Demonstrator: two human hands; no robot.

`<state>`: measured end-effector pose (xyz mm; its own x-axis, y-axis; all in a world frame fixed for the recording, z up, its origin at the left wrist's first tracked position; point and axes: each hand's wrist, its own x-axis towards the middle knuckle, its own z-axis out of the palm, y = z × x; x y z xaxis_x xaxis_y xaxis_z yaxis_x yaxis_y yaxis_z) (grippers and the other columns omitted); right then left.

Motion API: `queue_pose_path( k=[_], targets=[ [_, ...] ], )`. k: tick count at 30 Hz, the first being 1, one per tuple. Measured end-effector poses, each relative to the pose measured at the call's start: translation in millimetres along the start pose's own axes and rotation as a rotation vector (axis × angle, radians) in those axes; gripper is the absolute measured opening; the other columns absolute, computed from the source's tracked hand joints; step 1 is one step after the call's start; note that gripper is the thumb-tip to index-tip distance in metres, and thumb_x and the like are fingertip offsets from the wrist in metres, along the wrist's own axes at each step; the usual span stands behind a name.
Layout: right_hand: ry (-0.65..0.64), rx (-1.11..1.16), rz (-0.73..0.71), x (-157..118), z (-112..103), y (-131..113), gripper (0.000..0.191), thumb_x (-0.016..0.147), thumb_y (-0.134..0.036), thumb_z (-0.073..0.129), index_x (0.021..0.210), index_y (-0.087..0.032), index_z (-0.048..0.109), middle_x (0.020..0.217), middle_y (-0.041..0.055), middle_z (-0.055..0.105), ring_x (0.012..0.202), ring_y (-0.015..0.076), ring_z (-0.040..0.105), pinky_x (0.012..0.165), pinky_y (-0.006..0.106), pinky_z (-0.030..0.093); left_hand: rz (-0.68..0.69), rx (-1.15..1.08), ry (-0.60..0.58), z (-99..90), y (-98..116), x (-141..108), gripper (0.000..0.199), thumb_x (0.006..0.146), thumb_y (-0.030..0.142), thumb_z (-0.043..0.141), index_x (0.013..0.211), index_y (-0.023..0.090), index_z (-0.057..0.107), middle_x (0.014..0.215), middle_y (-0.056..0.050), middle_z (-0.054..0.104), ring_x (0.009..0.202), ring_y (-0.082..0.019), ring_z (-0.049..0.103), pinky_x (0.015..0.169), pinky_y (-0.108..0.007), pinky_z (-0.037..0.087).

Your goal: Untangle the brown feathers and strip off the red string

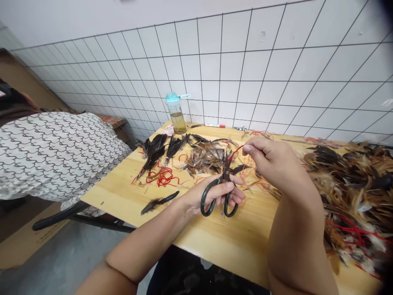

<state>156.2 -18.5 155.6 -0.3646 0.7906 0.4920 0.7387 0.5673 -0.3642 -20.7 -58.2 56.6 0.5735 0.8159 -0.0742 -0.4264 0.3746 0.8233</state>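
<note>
The left hand curls its fingers through green-handled scissors above a wooden tabletop, a dark feather tuft rising at the blades, while the right hand pinches what looks like a red thread (soft, weightless stuff, best taken by the quill end).

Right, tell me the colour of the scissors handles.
The scissors handles are dark green, best seen in the head view.

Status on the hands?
Left hand gripping green-handled scissors, dark feather at the blades. Right hand pinching what looks like red thread. Feather heap beside right forearm.
</note>
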Motion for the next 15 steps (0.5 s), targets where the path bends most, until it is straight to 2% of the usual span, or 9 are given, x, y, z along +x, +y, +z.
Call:
queue_pose_path(
  k=[5,8,12,15],
  targets=[
    [0.0,-0.032,0.05,1,-5,6,0.026,0.089,-0.028,0.044,0.071,-0.02,0.061,0.064,0.0013,0.062,0.058,0.015,0.052,0.056,0.026,0.031,0.094,0.108,0.103,-7.4,12,2,0.033,0.082,0.032,0.065,0.108,0.012,0.06,0.086,-0.01,0.069,0.074,-0.014,0.066,0.064,-0.021,0.05],
    [-0.057,-0.022,0.074,1,-5,12,0.025,0.088,-0.028,0.045,0.073,-0.02,0.063,0.066,0.0013,0.063,0.06,0.0158,0.054,0.057,0.026,0.033,0.142,0.205,0.138,-8.8,23,-1,0.033,0.082,0.033,0.065,0.106,0.011,0.059,0.082,-0.009,0.069,0.068,-0.013,0.065,0.061,-0.021,0.05],
    [-0.162,0.054,0.054,7,8,23,0.026,0.087,-0.029,0.048,0.075,-0.019,0.068,0.073,0.0032,0.066,0.066,0.0169,0.056,0.063,0.028,0.039,0.131,0.252,0.107,-13.1,37,-9,0.033,0.083,0.033,0.064,0.109,0.012,0.059,0.078,-0.008,0.068,0.064,-0.013,0.063,0.056,-0.021,0.049],
    [-0.239,0.195,-0.018,16,25,33,0.028,0.088,-0.032,0.048,0.079,-0.02,0.072,0.082,0.0052,0.066,0.08,0.0185,0.059,0.076,0.032,0.044,0.071,0.265,0.05,-17.1,46,-18,0.036,0.083,0.033,0.064,0.113,0.013,0.058,0.074,-0.007,0.066,0.061,-0.013,0.062,0.051,-0.02,0.047]
  ],
)
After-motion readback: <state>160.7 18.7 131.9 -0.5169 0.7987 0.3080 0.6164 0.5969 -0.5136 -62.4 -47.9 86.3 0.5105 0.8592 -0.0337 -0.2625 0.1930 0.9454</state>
